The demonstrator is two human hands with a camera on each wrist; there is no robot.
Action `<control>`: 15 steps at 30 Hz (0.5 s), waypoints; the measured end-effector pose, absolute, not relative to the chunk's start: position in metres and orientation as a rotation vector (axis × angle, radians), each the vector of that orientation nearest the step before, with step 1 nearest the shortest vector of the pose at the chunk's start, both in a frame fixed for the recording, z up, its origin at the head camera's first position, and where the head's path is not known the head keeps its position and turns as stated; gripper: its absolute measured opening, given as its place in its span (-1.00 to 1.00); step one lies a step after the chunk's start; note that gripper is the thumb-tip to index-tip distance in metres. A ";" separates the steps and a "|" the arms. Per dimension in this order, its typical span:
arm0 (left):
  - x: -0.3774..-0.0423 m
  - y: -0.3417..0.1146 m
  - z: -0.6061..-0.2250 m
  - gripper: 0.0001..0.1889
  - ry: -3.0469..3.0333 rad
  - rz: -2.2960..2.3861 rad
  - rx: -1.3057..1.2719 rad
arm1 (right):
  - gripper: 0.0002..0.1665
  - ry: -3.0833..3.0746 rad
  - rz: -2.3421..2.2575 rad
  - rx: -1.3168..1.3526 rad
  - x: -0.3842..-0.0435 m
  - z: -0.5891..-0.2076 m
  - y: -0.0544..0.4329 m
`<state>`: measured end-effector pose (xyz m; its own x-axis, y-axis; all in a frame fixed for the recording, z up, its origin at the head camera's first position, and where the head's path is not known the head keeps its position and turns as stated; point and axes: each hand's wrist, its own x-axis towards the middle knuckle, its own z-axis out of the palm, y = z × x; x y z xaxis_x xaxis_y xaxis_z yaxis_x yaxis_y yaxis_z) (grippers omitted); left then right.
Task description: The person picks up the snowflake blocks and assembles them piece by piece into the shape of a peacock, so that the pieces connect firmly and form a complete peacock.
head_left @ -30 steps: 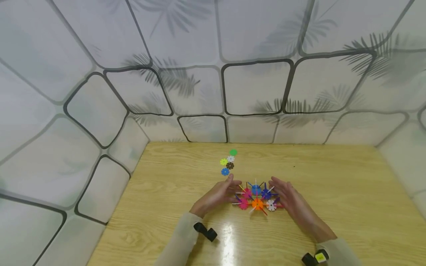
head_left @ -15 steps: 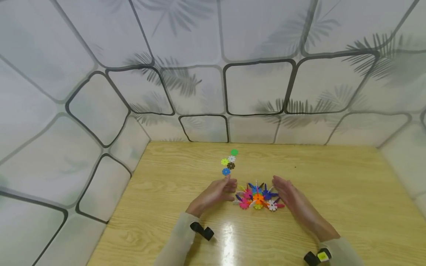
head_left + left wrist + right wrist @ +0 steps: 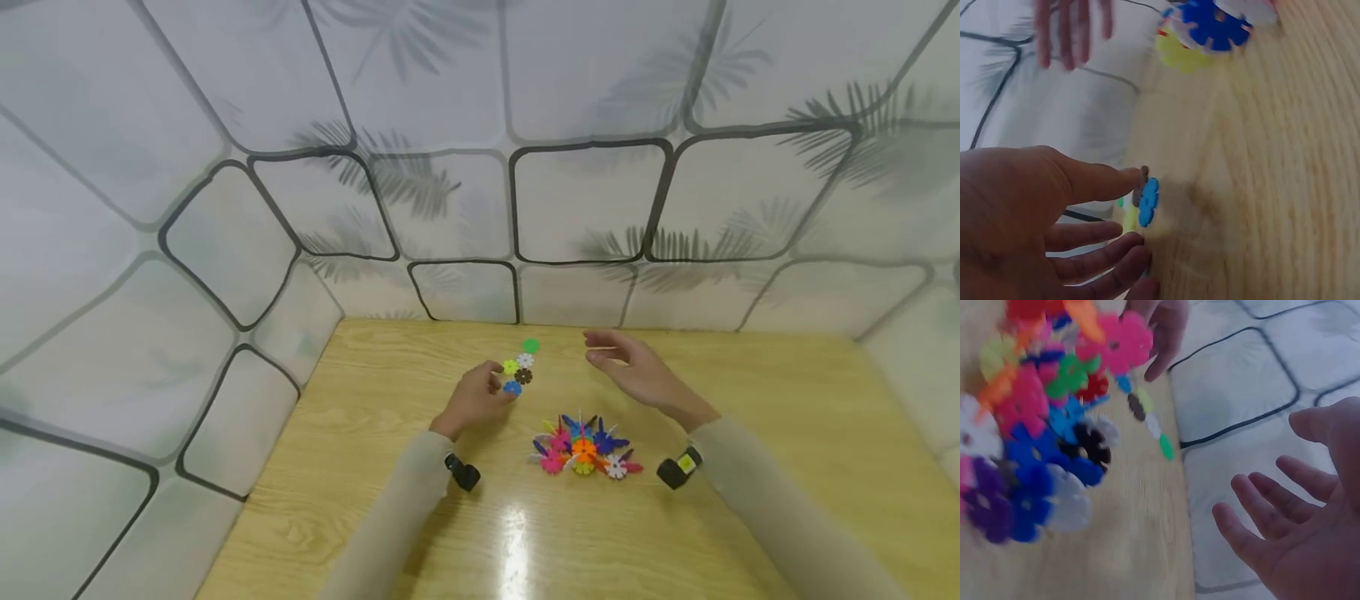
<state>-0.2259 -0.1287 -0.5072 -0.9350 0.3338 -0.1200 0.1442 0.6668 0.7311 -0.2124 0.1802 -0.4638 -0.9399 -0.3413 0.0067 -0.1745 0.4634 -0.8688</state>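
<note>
Several loose snowflake discs lie on the table: a blue disc (image 3: 512, 388), a brown disc (image 3: 523, 377), a yellow disc (image 3: 511, 367), a white disc (image 3: 525, 360) and a green disc (image 3: 531, 345). At their left side is my left hand (image 3: 476, 398), thumb by the blue disc and fingers near the yellow one, parted around the group. Whether it touches them I cannot tell. My right hand (image 3: 633, 371) hovers to their right with relaxed fingers and holds nothing. Nearer to me stands a spiky cluster of joined snowflake discs (image 3: 583, 450), untouched by either hand.
The wooden table (image 3: 390, 375) meets a patterned fabric wall (image 3: 457, 200) at the back and on the left. In the right wrist view the joined cluster (image 3: 1035, 450) shows discs in many colours.
Both hands have left the sides of the joined cluster. The left hand moved forward to the loose discs; the right hand rose forward and inward. The cluster stays on the table.
</note>
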 end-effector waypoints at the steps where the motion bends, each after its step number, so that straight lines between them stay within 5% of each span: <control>1: -0.228 -0.126 -0.508 -0.51 2.683 1.057 0.390 | -0.38 2.564 -1.426 -0.478 -0.224 -0.466 0.175; 15: -0.255 -0.123 -0.523 -0.72 2.764 0.801 0.417 | -0.36 2.666 -0.708 -0.776 -0.329 -0.503 0.119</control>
<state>-0.2549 -0.1225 -0.5234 -0.9323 0.3325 -0.1421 0.2051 0.8099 0.5495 -0.3288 0.1188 -0.5034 -0.8181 -0.5618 -0.1226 -0.4268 0.7362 -0.5252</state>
